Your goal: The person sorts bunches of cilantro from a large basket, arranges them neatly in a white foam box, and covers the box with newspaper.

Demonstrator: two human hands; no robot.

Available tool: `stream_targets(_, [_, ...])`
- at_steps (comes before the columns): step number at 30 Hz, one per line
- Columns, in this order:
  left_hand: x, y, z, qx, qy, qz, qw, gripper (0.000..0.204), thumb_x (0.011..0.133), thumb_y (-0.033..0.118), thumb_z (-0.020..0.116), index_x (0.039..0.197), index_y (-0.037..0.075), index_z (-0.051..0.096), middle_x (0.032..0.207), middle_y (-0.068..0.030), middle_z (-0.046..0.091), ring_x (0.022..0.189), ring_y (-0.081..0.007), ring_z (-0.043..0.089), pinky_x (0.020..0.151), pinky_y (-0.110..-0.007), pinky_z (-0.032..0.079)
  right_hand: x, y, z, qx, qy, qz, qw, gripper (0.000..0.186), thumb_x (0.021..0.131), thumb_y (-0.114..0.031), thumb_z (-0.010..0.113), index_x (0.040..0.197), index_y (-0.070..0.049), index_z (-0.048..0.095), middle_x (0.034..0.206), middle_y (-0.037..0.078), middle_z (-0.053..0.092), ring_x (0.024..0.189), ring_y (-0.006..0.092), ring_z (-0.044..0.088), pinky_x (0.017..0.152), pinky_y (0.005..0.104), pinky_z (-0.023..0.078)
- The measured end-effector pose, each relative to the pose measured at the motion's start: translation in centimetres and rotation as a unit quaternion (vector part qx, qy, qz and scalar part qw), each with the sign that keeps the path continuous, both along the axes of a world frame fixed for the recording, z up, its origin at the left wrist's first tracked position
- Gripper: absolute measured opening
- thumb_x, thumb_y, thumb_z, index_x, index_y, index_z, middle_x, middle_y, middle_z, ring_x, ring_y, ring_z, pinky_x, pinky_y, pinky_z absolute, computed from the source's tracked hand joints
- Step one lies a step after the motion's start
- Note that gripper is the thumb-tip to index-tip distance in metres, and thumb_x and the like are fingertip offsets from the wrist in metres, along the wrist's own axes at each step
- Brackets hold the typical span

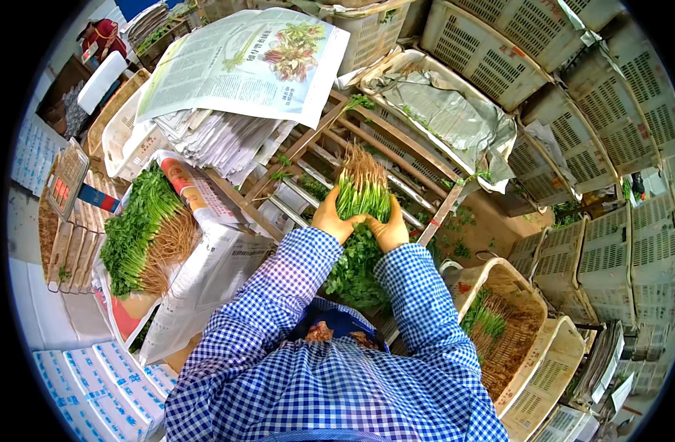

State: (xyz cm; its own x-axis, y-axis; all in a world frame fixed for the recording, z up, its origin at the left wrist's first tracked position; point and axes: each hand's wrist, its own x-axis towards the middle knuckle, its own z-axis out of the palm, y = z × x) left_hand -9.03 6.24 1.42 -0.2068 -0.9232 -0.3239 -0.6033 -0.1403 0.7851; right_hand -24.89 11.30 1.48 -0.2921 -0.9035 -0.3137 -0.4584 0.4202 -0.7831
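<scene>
Both hands, in yellowish gloves, clasp a bunch of leafy greens (363, 193) in front of my body. Its brown roots point away from me, and the dark leaves hang toward my apron. My left hand (333, 219) wraps the left side of the stems; my right hand (389, 230) wraps the right side. The thumbs meet across the top. Beneath the bunch is a rusty metal rack (442, 214) with parallel bars. To the left, a pile of similar greens (142, 236) lies on newspaper (218, 267), roots turned to the right.
A stack of newspapers (227, 136) stands at the far left of the rack, beside a scale display (69, 180). A plastic crate (525, 346) with some greens sits at my right. Stacked crates (602, 258) line the right side; a cloth-covered crate (444, 110) is beyond the rack.
</scene>
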Motion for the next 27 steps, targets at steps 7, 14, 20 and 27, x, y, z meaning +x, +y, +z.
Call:
stream_targets(7, [3.9, -1.4, 3.6, 0.054, 0.068, 0.007, 0.996, 0.087, 0.086, 0.005, 0.075, 0.156, 0.003, 0.024, 0.161, -0.0212, 0.028, 0.147, -0.0361, 0.03, 0.119, -0.047, 0.038, -1.9, 3.1, 0.7, -0.055, -0.166, -0.073, 0.982, 0.093, 0.086, -0.014, 0.077, 0.159, -0.004, 0.021, 0.161, 0.024, 0.027, 0.147, 0.0363, 0.032, 0.121, 0.0435, 0.03])
stream_targets(14, [5.5, -1.7, -0.6, -0.009, 0.024, -0.058, 0.998, 0.084, 0.088, 0.022, 0.078, 0.153, -0.001, 0.029, 0.152, -0.0249, 0.042, 0.141, -0.0335, 0.042, 0.12, -0.04, 0.034, -3.1, 4.6, 0.5, -0.002, -0.153, -0.074, 0.985, 0.095, 0.089, -0.035, 0.077, 0.16, -0.008, 0.019, 0.158, 0.026, 0.032, 0.144, 0.0449, 0.034, 0.115, 0.0497, 0.036])
stream_targets(20, [3.4, 0.3, 2.5, 0.012, -0.044, -0.07, 0.996, 0.095, 0.086, 0.033, 0.077, 0.159, 0.007, 0.021, 0.161, -0.0207, 0.029, 0.149, -0.0359, 0.028, 0.123, -0.046, 0.027, -0.3, 4.1, 1.4, 0.006, -0.143, -0.107, 0.984, 0.096, 0.09, -0.04, 0.074, 0.159, -0.004, 0.019, 0.155, 0.029, 0.035, 0.143, 0.0414, 0.037, 0.117, 0.0492, 0.034])
stream_targets(27, [2.5, 0.4, 0.8, -0.046, -0.121, -0.114, 0.985, 0.102, 0.079, 0.03, 0.085, 0.158, 0.009, 0.024, 0.157, -0.021, 0.036, 0.142, -0.0358, 0.041, 0.12, -0.043, 0.035, -0.4, 3.7, 0.0, -0.057, -0.126, -0.045, 0.989, 0.097, 0.09, -0.038, 0.075, 0.158, 0.001, 0.018, 0.159, 0.028, 0.029, 0.148, 0.0383, 0.03, 0.121, 0.0436, 0.028])
